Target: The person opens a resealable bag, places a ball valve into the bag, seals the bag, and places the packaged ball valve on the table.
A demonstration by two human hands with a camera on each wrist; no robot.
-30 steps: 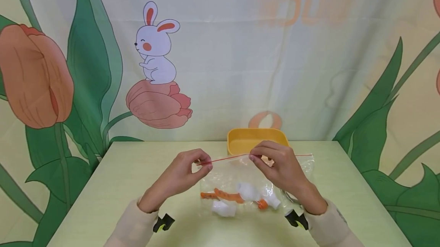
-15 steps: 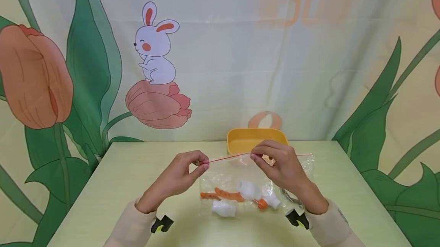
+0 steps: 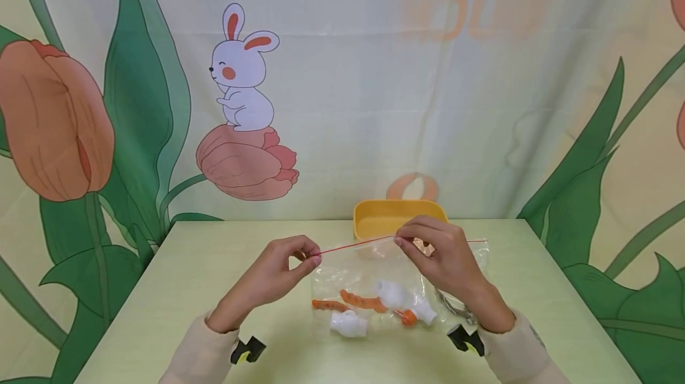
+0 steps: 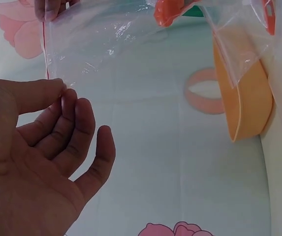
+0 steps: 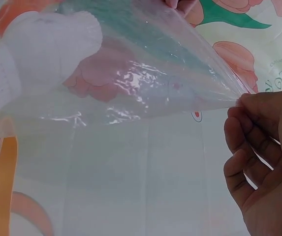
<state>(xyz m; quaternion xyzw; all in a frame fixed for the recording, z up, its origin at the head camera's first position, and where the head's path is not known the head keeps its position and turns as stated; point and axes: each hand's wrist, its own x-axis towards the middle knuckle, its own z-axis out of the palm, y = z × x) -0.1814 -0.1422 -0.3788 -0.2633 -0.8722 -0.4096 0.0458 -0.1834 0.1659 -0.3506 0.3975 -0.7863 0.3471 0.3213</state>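
A clear zip bag with a red seal line hangs between both hands. My left hand pinches one end of its top edge between thumb and index finger; in the left wrist view the other fingers of that hand are loosely bent. The far end of the edge is pinched by my right hand, also seen in the right wrist view. Showing through the plastic are white bottle-like pieces, orange strips with dark marks, and a small round orange piece. The right forearm covers part of the area beyond the bag.
A yellow tray stands at the table's back edge, partly behind my right hand. Another clear bag with a red seal lies to the right, under the right wrist. A printed curtain hangs behind the pale table.
My hands have drawn slightly apart, the left a little to the left and the right slightly up and right. More of the red seal shows between them, and an orange strip has shifted rightward.
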